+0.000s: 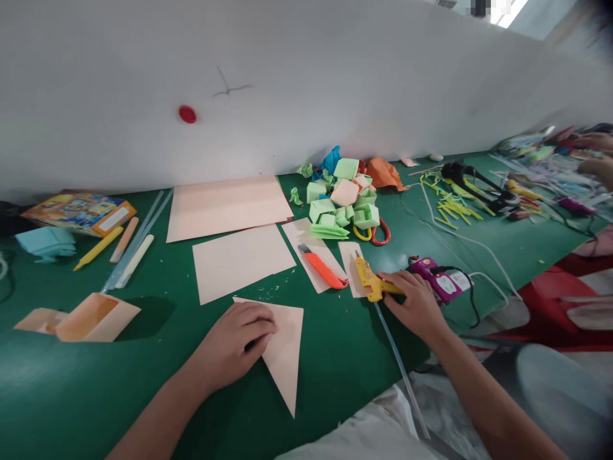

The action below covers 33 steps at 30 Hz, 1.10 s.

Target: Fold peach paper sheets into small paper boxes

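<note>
My left hand [246, 337] rests on a peach paper triangle [287, 342] on the green table, its fingers curled together over the paper's upper left part. One pointed corner of the paper aims toward me. My right hand [414, 300] is closed around the handle of a yellow glue gun [368, 280], which lies over a narrow peach paper strip [351, 268]. A long clear glue stick [400, 364] runs from the gun's back end past the table edge. Left of the gun, an orange utility knife [323, 267] lies on another paper strip [299, 233].
Peach sheets [244, 262] lie beyond my left hand. Folded green paper pieces [342, 201] are heaped near the wall, beside scissors [382, 231]. A purple power box [443, 279] with cables sits right. A folded peach paper shape [98, 317] stands left. Another person's hand [596, 142] shows far right.
</note>
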Tool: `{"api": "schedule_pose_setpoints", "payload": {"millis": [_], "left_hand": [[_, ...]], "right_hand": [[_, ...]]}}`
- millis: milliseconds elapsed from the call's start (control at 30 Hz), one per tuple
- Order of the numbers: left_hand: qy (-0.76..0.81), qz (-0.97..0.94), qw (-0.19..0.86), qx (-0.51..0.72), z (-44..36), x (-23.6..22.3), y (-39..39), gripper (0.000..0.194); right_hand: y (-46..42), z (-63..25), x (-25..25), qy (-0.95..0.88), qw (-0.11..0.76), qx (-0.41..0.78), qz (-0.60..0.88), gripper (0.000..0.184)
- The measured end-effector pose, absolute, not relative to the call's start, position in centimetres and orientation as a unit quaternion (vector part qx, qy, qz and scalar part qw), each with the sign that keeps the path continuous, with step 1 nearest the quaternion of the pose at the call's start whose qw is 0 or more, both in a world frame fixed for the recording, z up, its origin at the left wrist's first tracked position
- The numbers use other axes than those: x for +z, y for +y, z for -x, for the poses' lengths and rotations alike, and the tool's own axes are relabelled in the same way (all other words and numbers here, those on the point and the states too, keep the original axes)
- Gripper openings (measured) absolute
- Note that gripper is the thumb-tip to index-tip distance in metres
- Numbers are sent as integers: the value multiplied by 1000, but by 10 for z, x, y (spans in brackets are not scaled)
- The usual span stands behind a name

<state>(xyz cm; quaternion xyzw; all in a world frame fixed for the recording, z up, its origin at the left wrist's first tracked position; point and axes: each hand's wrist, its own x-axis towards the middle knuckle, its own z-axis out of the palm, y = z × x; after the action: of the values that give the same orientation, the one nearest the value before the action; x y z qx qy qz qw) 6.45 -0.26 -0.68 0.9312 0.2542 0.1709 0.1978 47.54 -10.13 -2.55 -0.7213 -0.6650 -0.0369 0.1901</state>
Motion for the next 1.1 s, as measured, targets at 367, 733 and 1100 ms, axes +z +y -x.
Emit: {"api": "schedule_pose_setpoints", "payload": {"millis": [367, 733, 1100], "left_hand": [[271, -925, 204, 172, -65, -6, -2, 27], [260, -929, 199, 174, -65, -7, 0, 25], [202, -958, 148, 137, -63, -4, -10, 21]], "right_hand": [[-106, -500, -28, -614, 279, -75, 734, 43], [-99, -475, -24, -633, 227, -43, 739, 43], [-103, -473, -18, -602, 129, -112, 780, 44]]}}
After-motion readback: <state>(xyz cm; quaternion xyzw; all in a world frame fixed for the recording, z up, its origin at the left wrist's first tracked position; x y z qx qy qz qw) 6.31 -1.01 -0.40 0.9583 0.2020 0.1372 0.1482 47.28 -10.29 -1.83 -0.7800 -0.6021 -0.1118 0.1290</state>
